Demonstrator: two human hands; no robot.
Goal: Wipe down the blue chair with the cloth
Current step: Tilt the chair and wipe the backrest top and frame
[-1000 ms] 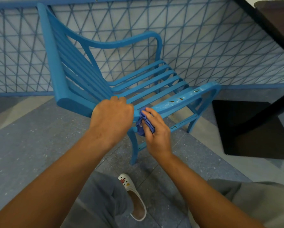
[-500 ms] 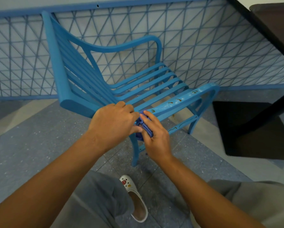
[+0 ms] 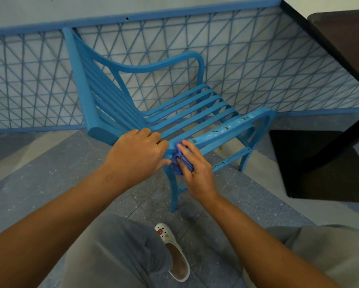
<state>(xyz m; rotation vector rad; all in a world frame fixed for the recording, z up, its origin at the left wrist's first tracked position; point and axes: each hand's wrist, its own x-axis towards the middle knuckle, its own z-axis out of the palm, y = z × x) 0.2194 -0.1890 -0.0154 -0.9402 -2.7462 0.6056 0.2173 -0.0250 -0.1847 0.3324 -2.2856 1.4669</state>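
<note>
The blue chair (image 3: pixel 187 109) with slatted seat and back stands in front of me, turned to the right. Brown smears mark its near armrest (image 3: pixel 228 128) and the lower side rail. My right hand (image 3: pixel 197 169) presses a bunched blue-purple cloth (image 3: pixel 179 159) against the near end of that armrest, where it meets the rear leg. My left hand (image 3: pixel 137 152) grips the chair frame just left of the cloth, fingers curled over the edge by the seat slats.
A blue wire-mesh fence (image 3: pixel 257 65) runs behind the chair. A dark table (image 3: pixel 344 48) with a black base plate (image 3: pixel 319 163) stands at the right. My grey trouser legs and a white clog (image 3: pixel 174 252) are below, on the speckled grey floor.
My view has shifted a little so the chair sits lower in frame. My right hand with the cloth has slid slightly along the armrest end; the left hand keeps its grip.
</note>
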